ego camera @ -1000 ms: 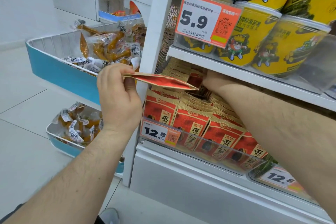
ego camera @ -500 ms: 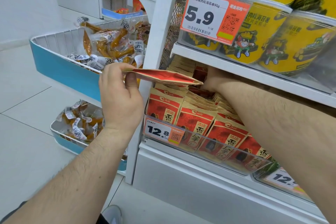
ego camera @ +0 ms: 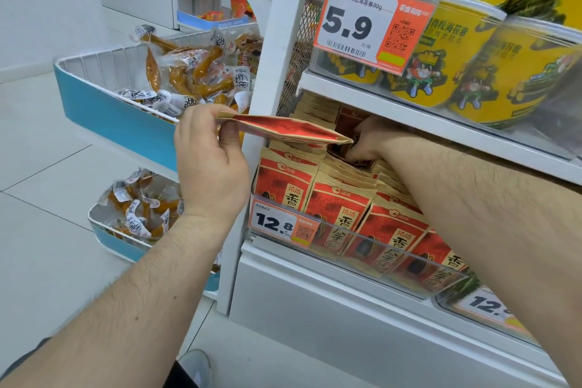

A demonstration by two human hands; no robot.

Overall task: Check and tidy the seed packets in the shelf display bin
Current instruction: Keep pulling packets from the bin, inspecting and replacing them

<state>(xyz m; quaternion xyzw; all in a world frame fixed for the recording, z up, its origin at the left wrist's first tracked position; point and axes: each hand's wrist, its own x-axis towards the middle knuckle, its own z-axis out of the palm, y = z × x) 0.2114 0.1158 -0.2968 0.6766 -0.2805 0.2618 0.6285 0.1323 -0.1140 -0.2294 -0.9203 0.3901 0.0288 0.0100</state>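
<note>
White shelving (ego camera: 425, 123) is carrying one bin (ego camera: 362, 238) showing perhaps four front packets (ego camera: 343, 214). Left hand (ego camera: 211, 164) is pinching one red packet (ego camera: 283, 131) flat; right hand (ego camera: 368, 142) fingers are curling among rear packets, grip unclear.

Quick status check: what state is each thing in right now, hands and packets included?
Left hand: pinches the lifted packet.
Lifted packet: held flat, out of the bin.
Right hand: reaches deep among the back packets; its grip is hidden.
Front seed packets: upright in rows behind the clear bin front.
</note>
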